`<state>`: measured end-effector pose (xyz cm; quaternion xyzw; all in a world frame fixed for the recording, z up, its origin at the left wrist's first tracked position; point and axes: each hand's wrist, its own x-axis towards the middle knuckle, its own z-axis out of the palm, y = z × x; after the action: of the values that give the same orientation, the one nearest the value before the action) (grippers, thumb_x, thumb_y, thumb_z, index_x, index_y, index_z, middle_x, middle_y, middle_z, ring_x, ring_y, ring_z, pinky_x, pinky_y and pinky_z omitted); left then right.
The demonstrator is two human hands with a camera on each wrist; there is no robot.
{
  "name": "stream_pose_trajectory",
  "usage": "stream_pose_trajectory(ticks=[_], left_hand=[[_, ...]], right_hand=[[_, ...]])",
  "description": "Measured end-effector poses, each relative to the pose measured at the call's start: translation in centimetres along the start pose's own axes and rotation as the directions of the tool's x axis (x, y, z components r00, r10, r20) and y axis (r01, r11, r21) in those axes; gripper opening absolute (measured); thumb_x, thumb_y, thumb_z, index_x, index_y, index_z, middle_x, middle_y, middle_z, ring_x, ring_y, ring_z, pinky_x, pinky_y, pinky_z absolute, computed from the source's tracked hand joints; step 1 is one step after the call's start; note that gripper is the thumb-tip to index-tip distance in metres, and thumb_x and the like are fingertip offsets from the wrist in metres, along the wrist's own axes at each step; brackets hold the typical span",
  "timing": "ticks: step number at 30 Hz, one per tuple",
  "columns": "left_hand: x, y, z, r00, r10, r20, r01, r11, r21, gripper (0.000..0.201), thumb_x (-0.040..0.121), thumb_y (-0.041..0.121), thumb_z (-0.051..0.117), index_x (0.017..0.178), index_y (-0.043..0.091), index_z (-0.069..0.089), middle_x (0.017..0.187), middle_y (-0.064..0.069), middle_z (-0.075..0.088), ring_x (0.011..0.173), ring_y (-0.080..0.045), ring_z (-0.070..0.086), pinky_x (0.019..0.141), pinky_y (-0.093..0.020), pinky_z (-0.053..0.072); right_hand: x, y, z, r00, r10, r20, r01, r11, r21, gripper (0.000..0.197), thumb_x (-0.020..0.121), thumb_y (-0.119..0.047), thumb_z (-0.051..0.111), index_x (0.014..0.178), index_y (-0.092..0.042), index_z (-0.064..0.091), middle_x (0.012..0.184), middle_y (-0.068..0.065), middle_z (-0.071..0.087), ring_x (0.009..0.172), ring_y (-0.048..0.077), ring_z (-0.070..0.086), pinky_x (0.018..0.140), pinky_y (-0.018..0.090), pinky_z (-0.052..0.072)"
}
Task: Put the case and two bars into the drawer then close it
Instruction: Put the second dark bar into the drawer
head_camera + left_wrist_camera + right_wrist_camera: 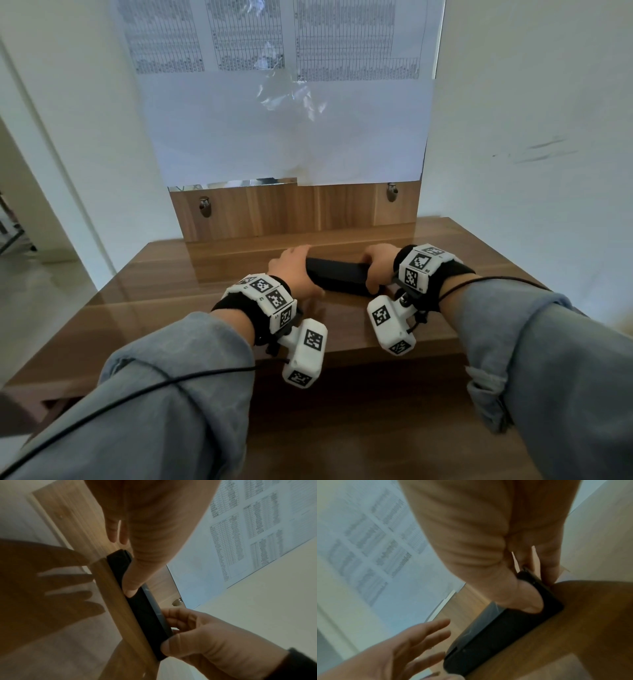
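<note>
- case (337, 277): long black box lying flat on the desk (154, 301), middle of the top, nearer the back edge than the front; long axis runs left-right, slightly skewed.
- right hand (376, 265): on the case's right end, thumb (529, 601) pressed on the near face, fingers curled over the far side, so clamped on it (left wrist view shows the same wrap).
- left hand (294, 274): at the case's left end; fingers (426, 628) spread and straight, not wrapped. Thumb (132, 588) touches the case's near face, so it steadies rather than grips.
- two bars: not seen in any view, can't say where they are.
- drawer: not visible; the dark strip under the desk's front edge is too shadowed to tell whether it is open or shut.
- surroundings: wooden backboard (291, 212) at the desk's back edge with two metal pegs, printed sheets (281, 102) on the wall above; glossy top shows the left hand's reflection.
- step, my read: first item, the case is being picked up (still resting on the top, not lifted).
- next move calls for: left fingers closing on their end, level two-handed lift, carry toward the front edge and down to the drawer, which may need opening first.
</note>
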<state>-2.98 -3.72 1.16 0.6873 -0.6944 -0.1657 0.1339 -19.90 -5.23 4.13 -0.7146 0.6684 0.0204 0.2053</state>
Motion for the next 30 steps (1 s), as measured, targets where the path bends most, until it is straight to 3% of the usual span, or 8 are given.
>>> stream_pose_trajectory(ticks=[2,6,11,18,24,30], left_hand=[[-0.8,-0.7,-0.4,0.998,-0.005,0.057,0.001,0.997,0.081,0.095,0.073,0.034,0.078,0.15,0.024,0.024,0.153,-0.003,0.035,0.14,-0.031,0.032,0.113,-0.044,0.033],[-2.8,-1.9,-1.1,0.988,0.022,0.153,-0.039,0.993,0.111,0.072,0.075,0.031,0.077,0.139,0.02,0.045,0.138,-0.002,0.054,0.126,-0.023,0.051,0.105,-0.035,0.041],[-5.3,-3.4,-1.9,0.992,0.044,0.122,-0.057,0.993,0.107,0.065,0.069,0.031,0.082,0.127,0.018,0.055,0.125,-0.003,0.06,0.116,-0.023,0.056,0.099,-0.037,0.046],[-8.7,-5.0,-3.9,0.992,0.059,0.111,-0.074,0.987,0.142,0.068,0.067,0.026,0.084,0.129,0.018,0.055,0.125,-0.002,0.061,0.115,-0.022,0.057,0.093,-0.031,0.046],[-12.7,-5.9,-5.7,0.99,0.056,0.132,-0.084,0.972,0.221,0.061,0.063,0.032,0.086,0.117,0.017,0.062,0.113,-0.001,0.065,0.104,-0.021,0.063,0.092,-0.037,0.053],[-16.9,-8.1,-6.3,0.979,0.026,0.201,-0.082,0.957,0.28,0.052,0.06,0.033,0.087,0.106,0.017,0.071,0.103,-0.002,0.074,0.092,-0.018,0.068,0.082,-0.031,0.055]], right_hand=[[-0.7,-0.4,0.5,0.999,-0.047,0.022,0.047,0.999,0.002,0.061,0.076,-0.001,0.068,0.133,-0.013,0.051,0.132,0.009,0.054,0.116,0.029,0.056,0.082,0.033,0.05],[-2.0,-1.2,1.5,0.989,-0.129,0.066,0.127,0.991,0.033,0.066,0.075,-0.001,0.069,0.134,-0.019,0.045,0.138,0.004,0.048,0.121,0.027,0.05,0.088,0.035,0.051],[-3.6,-2.3,2.8,0.98,-0.195,0.031,0.193,0.979,0.071,0.064,0.069,-0.01,0.08,0.125,-0.02,0.05,0.133,0.003,0.051,0.117,0.027,0.053,0.095,0.043,0.051],[-6.6,-4.0,3.7,0.952,-0.305,0.005,0.305,0.952,-0.035,0.067,0.069,-0.019,0.081,0.13,-0.015,0.053,0.129,0.004,0.058,0.114,0.024,0.057,0.094,0.037,0.051],[-9.8,-5.8,4.2,0.913,-0.407,0.006,0.405,0.908,-0.109,0.061,0.069,-0.022,0.081,0.125,-0.015,0.057,0.121,0.003,0.061,0.108,0.023,0.059,0.093,0.037,0.052],[-12.4,-7.9,6.4,0.867,-0.488,0.099,0.497,0.858,-0.13,0.055,0.069,-0.028,0.081,0.119,-0.014,0.062,0.112,0.003,0.066,0.099,0.022,0.064,0.087,0.036,0.055]])
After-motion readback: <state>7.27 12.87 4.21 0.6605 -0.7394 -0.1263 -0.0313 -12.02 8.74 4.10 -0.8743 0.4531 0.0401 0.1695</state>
